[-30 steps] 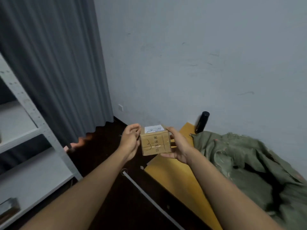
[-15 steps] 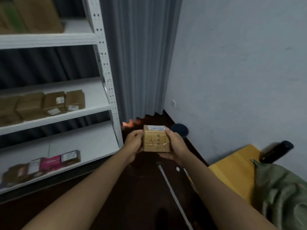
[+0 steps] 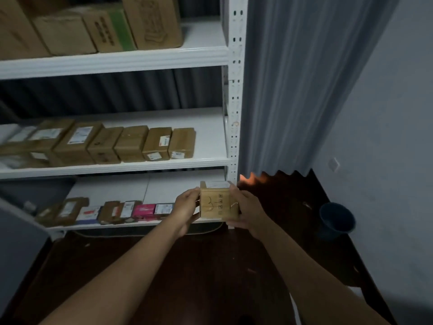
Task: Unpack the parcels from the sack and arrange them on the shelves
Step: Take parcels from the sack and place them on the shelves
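The white shelves (image 3: 145, 59) rise beyond the hands, with rows of parcels (image 3: 131, 144) up and to their left. Between the hands, a small cardboard box (image 3: 219, 202) is gripped by the left hand (image 3: 186, 211) and right hand (image 3: 248, 211) from opposite sides.

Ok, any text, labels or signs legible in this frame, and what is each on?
No wording can be read.
Held small box: column of handling symbols, white label on top, blurred.
Green-striped carton, top shelf: dark printed characters, blurred.
Middle-shelf parcels: white shipping labels, too small.
Pink box, bottom shelf: print unreadable.
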